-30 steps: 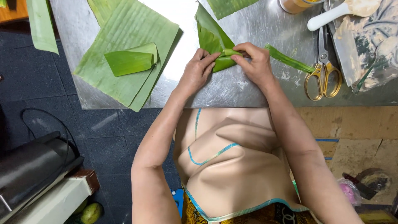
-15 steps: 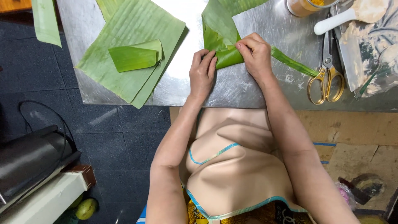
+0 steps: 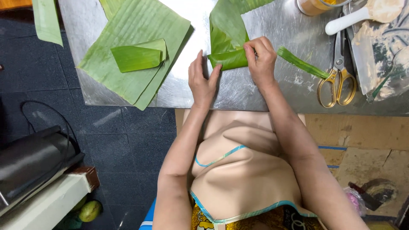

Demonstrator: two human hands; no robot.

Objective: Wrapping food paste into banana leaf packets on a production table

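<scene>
The right hand (image 3: 260,59) grips the right end of a folded leaf parcel (image 3: 228,58), fingers curled over its top edge and clenched on the fold. The left hand (image 3: 203,79) lies flat, fingers extended and released; its fingertips touch the parcel's left end without gripping. The parcel lies on the steel table (image 3: 272,25), between the two hands, and a loose flap of the same leaf rises beyond the fingers.

A narrow leaf strip (image 3: 301,63) runs outward from just past the right knuckles. Scissors (image 3: 337,76) with yellow handles lie beyond the strip, well clear of the right hand. A white spoon (image 3: 349,19) and a smeared bag (image 3: 383,59) lie further right. Left of the left fingers, apart from them, flat leaves (image 3: 128,55) carry a finished parcel (image 3: 138,57).
</scene>
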